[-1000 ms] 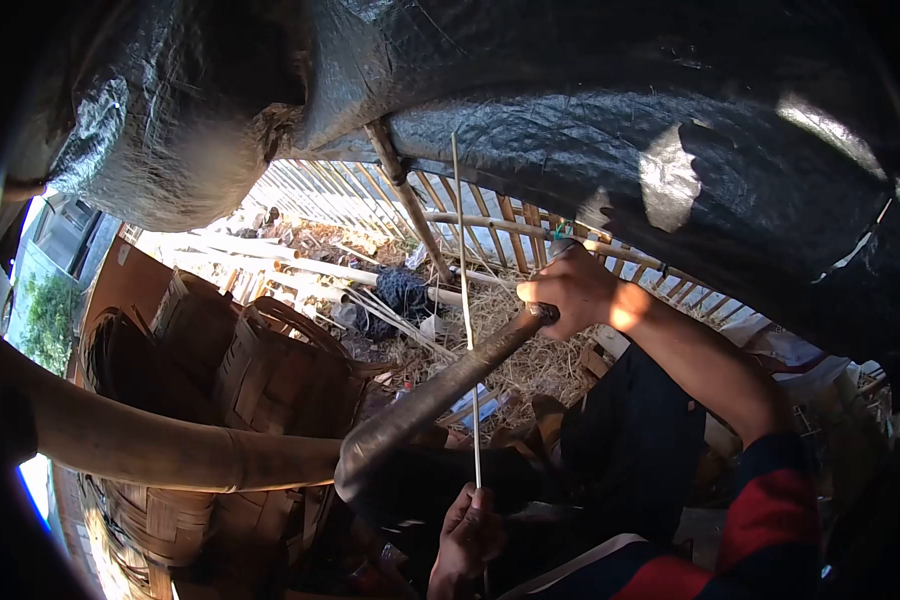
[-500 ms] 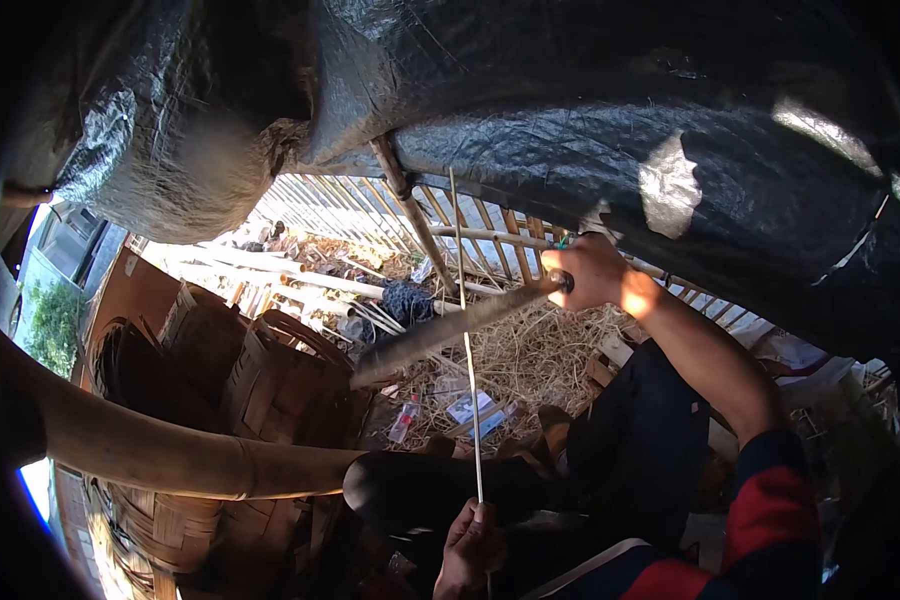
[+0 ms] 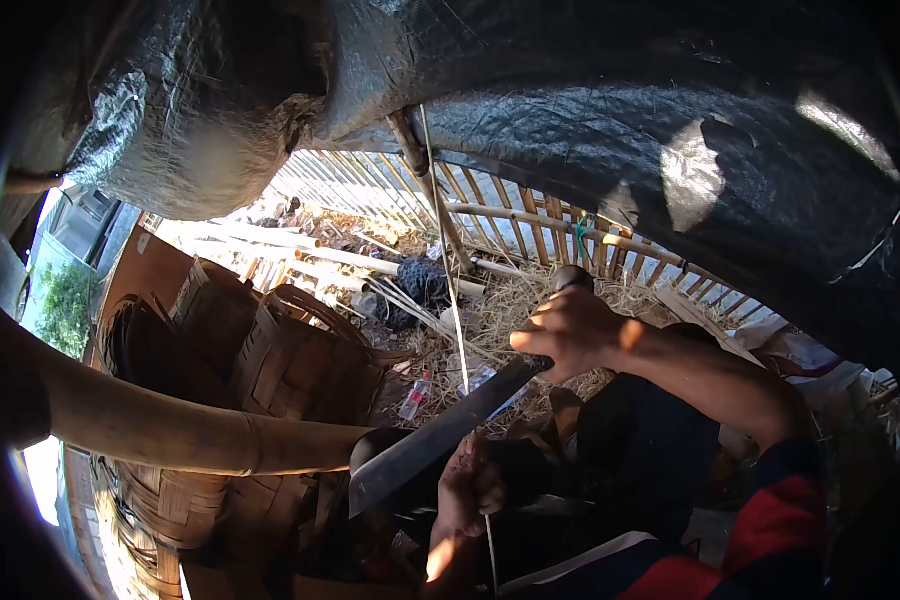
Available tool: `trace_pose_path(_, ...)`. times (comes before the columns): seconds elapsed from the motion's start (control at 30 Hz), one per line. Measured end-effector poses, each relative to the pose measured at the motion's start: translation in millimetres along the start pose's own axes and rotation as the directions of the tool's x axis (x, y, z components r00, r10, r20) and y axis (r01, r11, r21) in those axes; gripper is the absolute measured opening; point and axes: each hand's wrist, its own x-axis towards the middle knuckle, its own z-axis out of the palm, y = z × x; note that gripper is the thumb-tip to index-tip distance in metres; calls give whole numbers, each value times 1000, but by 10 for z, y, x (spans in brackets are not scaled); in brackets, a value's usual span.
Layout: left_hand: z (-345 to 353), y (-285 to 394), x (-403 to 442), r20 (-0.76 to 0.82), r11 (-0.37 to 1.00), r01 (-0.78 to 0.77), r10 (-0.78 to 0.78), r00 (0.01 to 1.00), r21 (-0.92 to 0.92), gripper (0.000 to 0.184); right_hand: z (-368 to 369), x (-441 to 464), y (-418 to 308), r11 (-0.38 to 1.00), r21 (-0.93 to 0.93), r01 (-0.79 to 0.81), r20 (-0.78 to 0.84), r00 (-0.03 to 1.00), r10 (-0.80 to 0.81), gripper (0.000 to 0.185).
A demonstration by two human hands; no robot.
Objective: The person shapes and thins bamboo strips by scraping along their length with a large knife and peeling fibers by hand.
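My left hand (image 3: pixel 468 482) is closed around a long thin bamboo strip (image 3: pixel 450 270), low in the view near my lap. The strip stands almost upright, leaning a little left at its top, and its lower end (image 3: pixel 491 550) comes out beneath the fist. Wrapped round a dark handle, my right hand (image 3: pixel 575 328) grips a machete (image 3: pixel 450 437). Its broad blade slants down to the left and crosses the strip just above my left hand. The blade hides part of the strip, so whether the edge touches it I cannot tell.
A thick bamboo pole (image 3: pixel 160 430) runs in from the left to my knee. Woven baskets (image 3: pixel 300 350) stand behind it. Straw and a plastic bottle (image 3: pixel 416 396) lie on the ground. A bamboo fence (image 3: pixel 510 220) rises beyond, and black plastic sheeting (image 3: pixel 590 130) hangs overhead.
My right hand has come down and toward me with the machete, its blade now close above my left hand. The strip's top has tilted left, and my left hand has risen slightly.
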Motion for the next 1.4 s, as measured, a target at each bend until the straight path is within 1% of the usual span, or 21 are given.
trace_pose_path(0.07, -19, -9, 11, -32, 999, 20, -21, 999, -26, 12, 29, 58, -14, 1000, 13, 24, 6, 1000, -24, 43)
trace_pose_path(0.13, -109, -66, -18, 205, 997, 19, -3, 979, -77, 14, 0, 118, 41, 999, 27, -27, -37, 999, 27, 40)
trace_pose_path(0.23, -132, -124, -83, 213, 998, 26, -15, 977, -49, 16, -104, 217, 253, 955, -9, -295, -68, 953, 294, 29)
trace_pose_path(0.3, -140, -131, -88, 160, 998, 23, -13, 987, -59, 17, -99, 190, 316, 949, -73, -306, -154, 944, 292, 27)
trace_pose_path(0.37, -144, -139, -15, 231, 989, 66, -34, 972, -132, 16, -92, 119, 233, 973, -24, -229, -142, 964, 223, 31)
trace_pose_path(0.43, -141, -147, 9, 273, 980, 102, -53, 961, -171, 15, -5, 67, 170, 997, -54, 54, -159, 985, -62, 38)
trace_pose_path(0.5, -149, -169, 7, 306, 967, 146, -78, 949, -207, 14, -28, 101, 171, 994, -22, 103, -101, 989, -105, 35)
trace_pose_path(0.6, -160, -164, -47, 342, 941, 161, -52, 938, -297, 17, -189, 217, 336, 898, 8, -440, 81, 895, 438, 25)
trace_pose_path(0.63, -160, -192, -63, 345, 943, 154, -45, 938, -296, 17, -155, 199, 444, 890, -11, -455, -114, 885, 451, 22)
trace_pose_path(0.7, -161, -283, -87, 327, 925, 149, -29, 945, -351, 12, -131, 163, 488, 865, -53, -500, -222, 850, 478, 23)
trace_pose_path(0.77, -161, -306, -47, 350, 911, 156, -13, 937, -383, 13, -181, 69, 347, 932, -39, -361, -102, 929, 356, 23)
trace_pose_path(0.9, -150, -271, -1, 425, 841, 260, -40, 905, -474, 15, -3, 75, 165, 985, -11, 173, -90, 981, -173, 25)
trace_pose_path(0.97, -189, -245, -68, 471, 832, 267, -7, 882, -487, 15, -89, 87, 224, 999, 17, 35, -84, 996, -34, 24)
trace_pose_path(1.03, -198, -234, -123, 464, 836, 256, -2, 886, -485, 15, -147, 140, 366, 922, 14, -387, 32, 922, 386, 25)
trace_pose_path(1.1, -186, -234, -140, 468, 842, 251, 1, 884, -477, 15, -105, 111, 495, 903, -34, -428, -206, 887, 412, 26)
trace_pose_path(1.17, -170, -241, -109, 462, 828, 253, 8, 887, -500, 15, -53, 40, 431, 901, -87, -425, -232, 888, 397, 26)
trace_pose_path(1.23, -180, -240, -61, 454, 828, 252, 4, 891, -501, 15, -7, -28, 306, 987, 5, -159, -90, 983, 159, 28)
trace_pose_path(1.27, -199, -231, -40, 464, 848, 253, -10, 886, -465, 15, -1, -34, 248, 998, -3, 59, -143, 988, -59, 29)
trace_pose_path(1.3, -177, -233, -26, 464, 846, 258, -15, 886, -466, 15, -8, -8, 155, 989, -89, 121, -65, 990, -127, 31)
trace_pose_path(1.37, -128, -214, -52, 466, 870, 230, -1, 885, -435, 16, 29, 41, 206, 988, -10, 152, -138, 979, -152, 28)
trace_pose_path(1.4, -148, -201, -84, 458, 871, 230, -5, 889, -435, 16, -37, 62, 246, 996, -14, -89, -43, 995, 88, 25)
